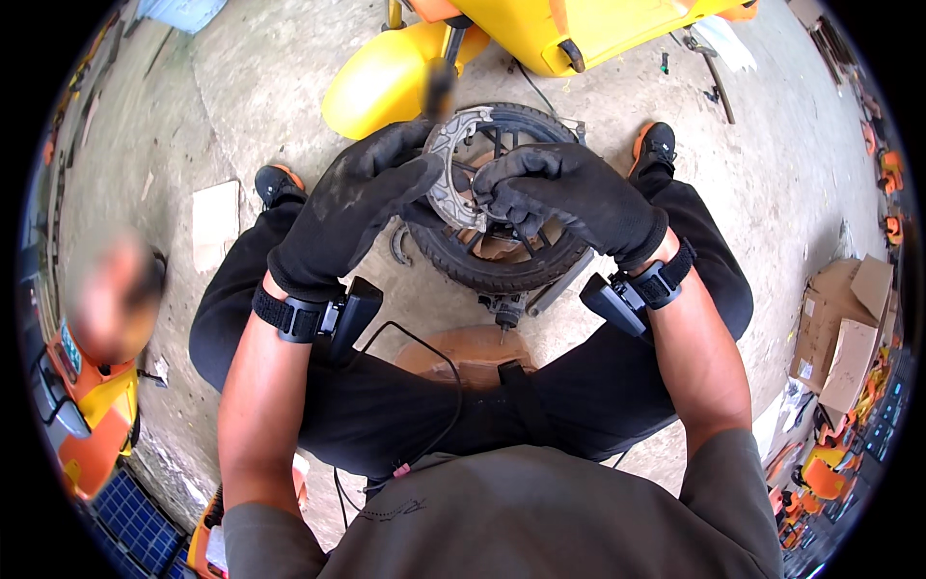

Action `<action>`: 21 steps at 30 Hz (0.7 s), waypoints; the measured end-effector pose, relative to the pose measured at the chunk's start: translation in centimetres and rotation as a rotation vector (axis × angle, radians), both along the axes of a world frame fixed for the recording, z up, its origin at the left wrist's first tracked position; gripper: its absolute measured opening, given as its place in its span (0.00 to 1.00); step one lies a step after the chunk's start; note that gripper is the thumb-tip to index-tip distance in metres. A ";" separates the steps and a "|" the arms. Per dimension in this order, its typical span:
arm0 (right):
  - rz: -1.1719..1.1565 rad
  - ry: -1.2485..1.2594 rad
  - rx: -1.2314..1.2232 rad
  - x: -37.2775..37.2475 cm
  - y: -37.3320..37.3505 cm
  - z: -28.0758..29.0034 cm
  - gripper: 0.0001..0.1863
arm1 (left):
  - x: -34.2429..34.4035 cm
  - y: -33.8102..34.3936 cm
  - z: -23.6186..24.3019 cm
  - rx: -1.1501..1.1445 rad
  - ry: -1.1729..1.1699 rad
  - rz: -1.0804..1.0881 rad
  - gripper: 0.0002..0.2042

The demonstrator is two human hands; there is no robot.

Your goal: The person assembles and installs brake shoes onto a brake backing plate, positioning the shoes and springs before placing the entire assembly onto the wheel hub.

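My left hand (352, 207), in a black glove, grips the left edge of a round metal brake disc (451, 159). My right hand (569, 193), gloved too, pinches the disc's lower right rim. Both hold the disc above a small black wheel (540, 261) with a tyre, lying on the concrete between my knees. The disc's middle is partly hidden by my fingers. A black device is strapped to each wrist.
A yellow scooter body (540, 34) and its fender (381, 82) stand just beyond the wheel. Cardboard boxes (844, 328) lie at the right, loose tools (714, 68) at the upper right, an orange and yellow vehicle part (92, 415) at the left.
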State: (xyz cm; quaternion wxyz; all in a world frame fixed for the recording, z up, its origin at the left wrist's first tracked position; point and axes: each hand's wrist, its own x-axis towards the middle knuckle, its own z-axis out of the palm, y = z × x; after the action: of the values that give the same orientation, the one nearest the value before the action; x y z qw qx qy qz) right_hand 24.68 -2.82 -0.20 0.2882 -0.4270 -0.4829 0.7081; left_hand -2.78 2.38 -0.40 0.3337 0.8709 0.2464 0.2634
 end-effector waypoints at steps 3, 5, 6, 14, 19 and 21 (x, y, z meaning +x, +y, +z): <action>-0.013 0.032 -0.036 0.0 0.0 -0.1 0.16 | 0.4 -0.2 0.2 -0.321 -0.061 0.068 0.15; -0.015 0.001 0.002 -0.2 0.0 0.2 0.16 | 0.6 -0.4 0.6 -0.443 -0.077 0.091 0.14; -0.005 -0.025 0.034 -0.3 0.0 0.7 0.16 | 0.6 -0.5 0.7 -0.493 -0.097 0.092 0.14; 0.036 -0.055 0.087 -0.5 0.0 0.8 0.16 | 0.5 -0.6 0.4 -0.937 -0.288 0.129 0.13; 0.021 -0.052 0.121 -0.4 -0.1 -0.1 0.14 | 0.6 -0.5 0.5 -0.699 -0.189 0.125 0.13; 0.022 -0.043 0.140 -0.3 -0.1 -0.1 0.14 | 0.6 -0.7 0.3 -0.593 -0.220 0.086 0.13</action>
State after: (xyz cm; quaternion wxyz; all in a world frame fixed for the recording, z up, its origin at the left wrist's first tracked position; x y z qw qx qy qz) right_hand 24.35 -2.93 -0.33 0.2993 -0.4156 -0.5417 0.6665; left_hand -2.19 1.68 -0.13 0.5865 0.6907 0.3113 0.2864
